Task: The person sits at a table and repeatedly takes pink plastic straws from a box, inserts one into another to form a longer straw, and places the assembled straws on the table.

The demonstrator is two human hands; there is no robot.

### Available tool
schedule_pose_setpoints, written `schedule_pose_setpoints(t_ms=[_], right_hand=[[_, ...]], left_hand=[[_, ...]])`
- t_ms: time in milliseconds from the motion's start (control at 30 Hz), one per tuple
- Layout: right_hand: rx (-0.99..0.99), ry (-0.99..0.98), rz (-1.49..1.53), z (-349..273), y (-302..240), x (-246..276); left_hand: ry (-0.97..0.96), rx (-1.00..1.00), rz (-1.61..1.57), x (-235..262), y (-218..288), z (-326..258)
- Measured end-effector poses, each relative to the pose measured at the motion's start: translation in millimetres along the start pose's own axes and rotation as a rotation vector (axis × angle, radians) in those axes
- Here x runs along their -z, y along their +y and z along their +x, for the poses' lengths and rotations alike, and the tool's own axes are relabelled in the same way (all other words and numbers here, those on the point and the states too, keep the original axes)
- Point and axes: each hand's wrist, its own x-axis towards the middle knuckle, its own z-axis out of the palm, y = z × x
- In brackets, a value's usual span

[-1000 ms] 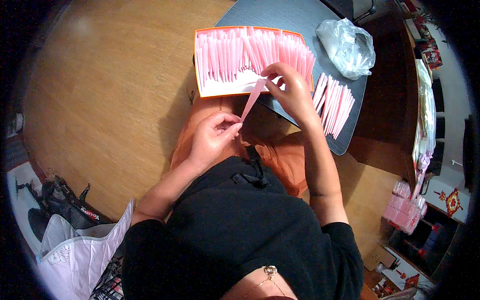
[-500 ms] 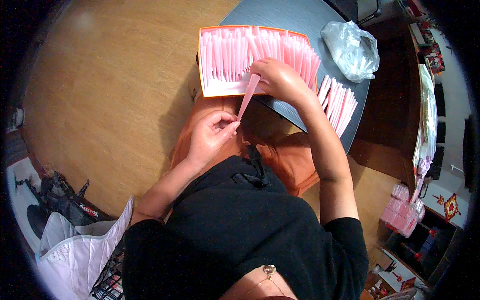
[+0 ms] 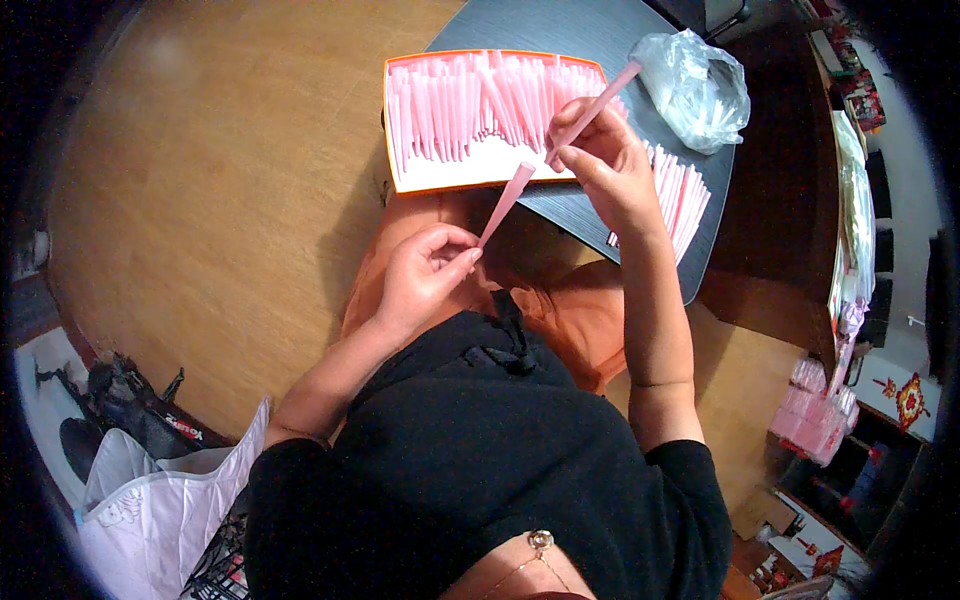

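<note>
My left hand (image 3: 425, 275) pinches the narrow end of a pink tapered tube (image 3: 509, 200), whose wider end points up and to the right. Above the box's near right corner, my right hand (image 3: 615, 170) is closed on a second pink tapered tube (image 3: 606, 98) that slants up to the right. The two tubes are close but apart. Behind them is a shallow orange-edged box (image 3: 440, 181) with a white bottom, filled with many similar pink tubes (image 3: 455, 105) lying side by side.
The box rests partly on a dark table (image 3: 545, 25). Right of it lie a bundle of thin pink and white tubes (image 3: 685, 205) and a clear plastic bag (image 3: 690, 90) with pale pieces inside. Pink packs (image 3: 815, 415) sit farther right; a pale quilted cloth (image 3: 165, 510) is lower left.
My right hand has come up and right out of the box with a pink tube in it. My left hand stays nearly still with its tube. The view has shifted slightly.
</note>
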Motion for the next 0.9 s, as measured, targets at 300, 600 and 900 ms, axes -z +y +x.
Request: schedule_pose_setpoints(t_ms=[300,600,900], right_hand=[[0.012,-0.034,-0.095,-8.6,-6.7,-6.3],[0.017,-0.008,-0.065,-5.5,1.0,5.9],[-0.004,0.207,-1.233,11.0,49.7,20.5]], left_hand=[[-0.013,-0.023,-0.003,-6.3,5.3,-1.7],[0.007,-0.022,0.004,-5.0,3.4,-1.2],[0.032,0.017,-0.026,0.9,-4.5,0.6]])
